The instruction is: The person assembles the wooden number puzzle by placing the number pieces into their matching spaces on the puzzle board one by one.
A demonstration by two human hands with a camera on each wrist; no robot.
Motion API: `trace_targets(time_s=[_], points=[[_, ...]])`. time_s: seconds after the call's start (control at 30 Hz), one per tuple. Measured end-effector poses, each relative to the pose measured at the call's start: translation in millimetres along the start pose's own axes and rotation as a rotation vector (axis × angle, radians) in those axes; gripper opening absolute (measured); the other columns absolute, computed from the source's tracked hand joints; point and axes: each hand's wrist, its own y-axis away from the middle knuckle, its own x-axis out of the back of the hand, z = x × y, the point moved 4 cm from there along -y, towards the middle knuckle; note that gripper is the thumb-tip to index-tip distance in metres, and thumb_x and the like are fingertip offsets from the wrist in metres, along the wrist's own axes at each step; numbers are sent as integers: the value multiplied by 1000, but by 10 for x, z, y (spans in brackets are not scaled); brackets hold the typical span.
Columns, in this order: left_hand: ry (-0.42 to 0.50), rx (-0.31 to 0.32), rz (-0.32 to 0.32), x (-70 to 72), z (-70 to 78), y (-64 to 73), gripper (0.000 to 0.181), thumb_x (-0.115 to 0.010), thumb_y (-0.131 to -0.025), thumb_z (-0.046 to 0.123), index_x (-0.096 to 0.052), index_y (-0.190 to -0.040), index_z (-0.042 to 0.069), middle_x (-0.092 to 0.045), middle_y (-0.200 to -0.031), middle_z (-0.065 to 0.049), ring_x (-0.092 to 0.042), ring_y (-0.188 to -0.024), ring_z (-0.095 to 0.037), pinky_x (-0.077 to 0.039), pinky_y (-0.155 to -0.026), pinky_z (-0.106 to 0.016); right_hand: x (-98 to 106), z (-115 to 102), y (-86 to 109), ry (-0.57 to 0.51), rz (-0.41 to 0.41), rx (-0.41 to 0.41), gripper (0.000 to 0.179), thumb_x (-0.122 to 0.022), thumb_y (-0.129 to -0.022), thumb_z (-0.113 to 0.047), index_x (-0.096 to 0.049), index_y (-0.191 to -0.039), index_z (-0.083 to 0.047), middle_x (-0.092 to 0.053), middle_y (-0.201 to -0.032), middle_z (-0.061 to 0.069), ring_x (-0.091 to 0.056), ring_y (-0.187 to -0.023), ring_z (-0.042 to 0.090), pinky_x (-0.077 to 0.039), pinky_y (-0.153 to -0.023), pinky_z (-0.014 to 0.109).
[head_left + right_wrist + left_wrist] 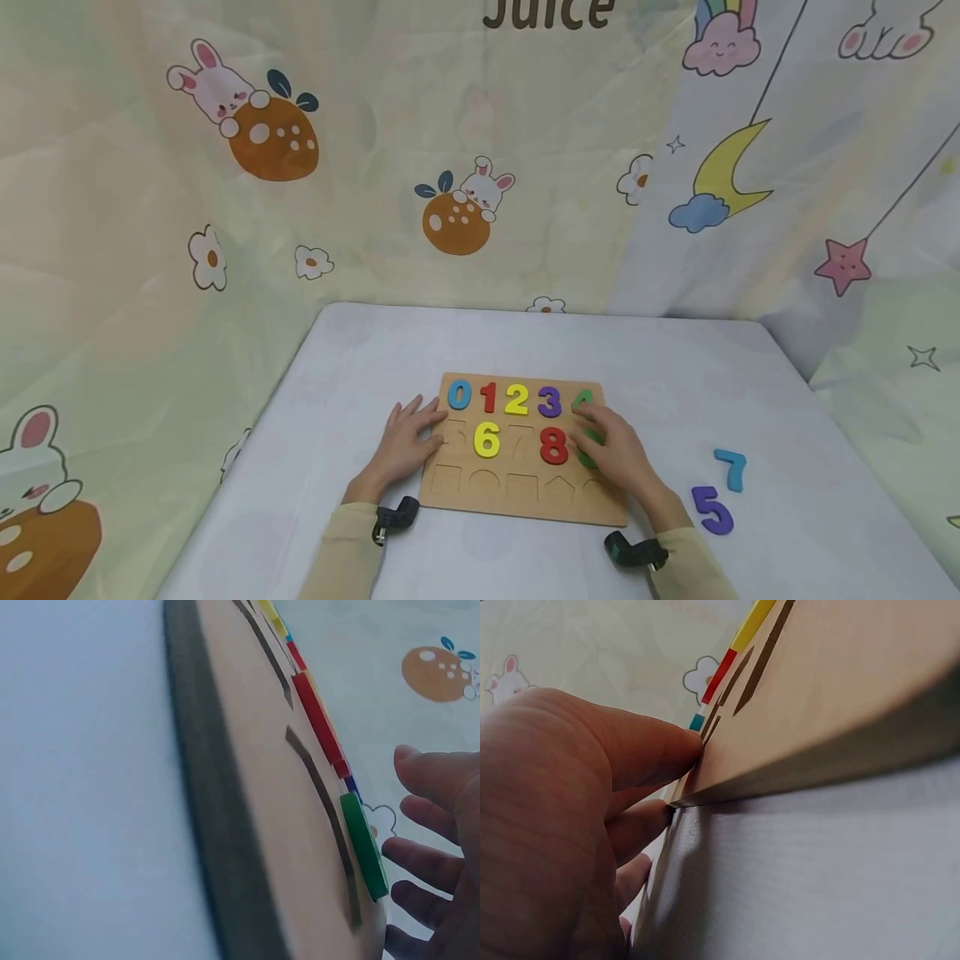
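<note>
A wooden number board (457,479) lies on the table, with coloured numbers on it. My left hand (405,442) is at its left edge, fingers spread. In the left wrist view the thumb (682,746) touches the top face by the edge, and a forefinger sits at the corner. My right hand (618,446) is over the board's right side, fingers apart. It partly covers the green 4 (581,398) and a green number (588,459) beside the red 8 (553,446). The right wrist view has the fingertips close beside this green piece (363,844), with nothing pinched.
A blue 7 (731,469) and a purple 5 (712,510) lie on the white table (787,400) right of the board. The yellow 6 (487,439) stands between two vacant recesses. Below runs a row of vacant shape recesses. A printed curtain (375,125) hangs behind.
</note>
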Motion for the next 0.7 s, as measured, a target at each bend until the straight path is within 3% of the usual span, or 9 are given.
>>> trace_targets(time_s=[0.43, 0.7], points=[[8, -1, -3, -8, -1, -2, 40, -67, -90, 21, -64, -130, 14, -45, -150, -2, -22, -148, -27, 0, -123, -47, 145, 161, 208, -57, 18, -83, 44, -71, -90, -23, -59, -130, -7, -52, -141, 18, -42, -134, 40, -35, -111, 58], [16, 1, -1, 6, 3, -7, 40, -67, -90, 20, -64, -130, 14, -45, -150, -1, -22, -148, -26, 0, -123, -47, 214, 249, 235, -10, 22, -100, 44, -66, -94, -28, -57, -132, -9, -52, -140, 16, -42, -134, 39, -36, -110, 58]])
